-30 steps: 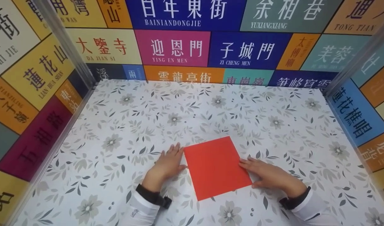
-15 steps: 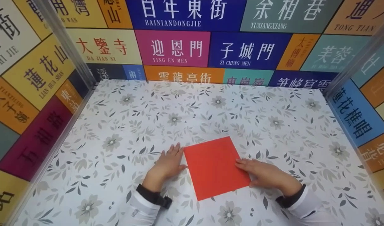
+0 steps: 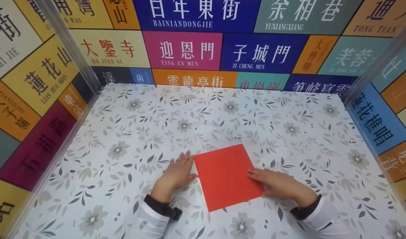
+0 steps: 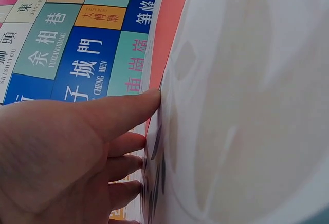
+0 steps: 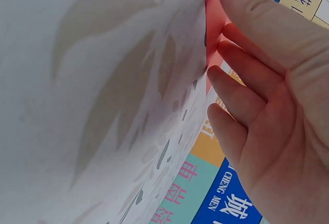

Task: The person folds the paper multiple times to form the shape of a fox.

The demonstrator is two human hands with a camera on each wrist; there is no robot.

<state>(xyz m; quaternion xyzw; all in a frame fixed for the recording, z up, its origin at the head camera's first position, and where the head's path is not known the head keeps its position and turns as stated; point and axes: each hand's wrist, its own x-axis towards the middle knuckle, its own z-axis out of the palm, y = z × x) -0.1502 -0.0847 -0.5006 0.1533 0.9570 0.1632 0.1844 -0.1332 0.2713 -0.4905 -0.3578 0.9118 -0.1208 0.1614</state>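
A square sheet of red paper (image 3: 224,179) lies flat and slightly turned on the table in the head view. My left hand (image 3: 177,172) rests beside its left edge, fingers extended and fingertips at the upper left corner. At the right edge, my right hand (image 3: 281,184) touches the paper, its fingertips reaching a little over the sheet and its thumb near the lower right corner. The left wrist view has the left thumb (image 4: 123,112) down against the table by a red strip of the paper. Neither hand grips anything; in the right wrist view the right fingers (image 5: 241,93) are loosely extended.
A white cloth with grey flowers and leaves (image 3: 203,132) covers the table. Colourful panels with Chinese lettering (image 3: 189,49) stand along the back and both sides. Black bands (image 3: 158,205) circle both wrists over white sleeves.
My right hand has slid slightly left, so its fingers now overlap the paper's right edge more. The left hand and the paper look practically still.
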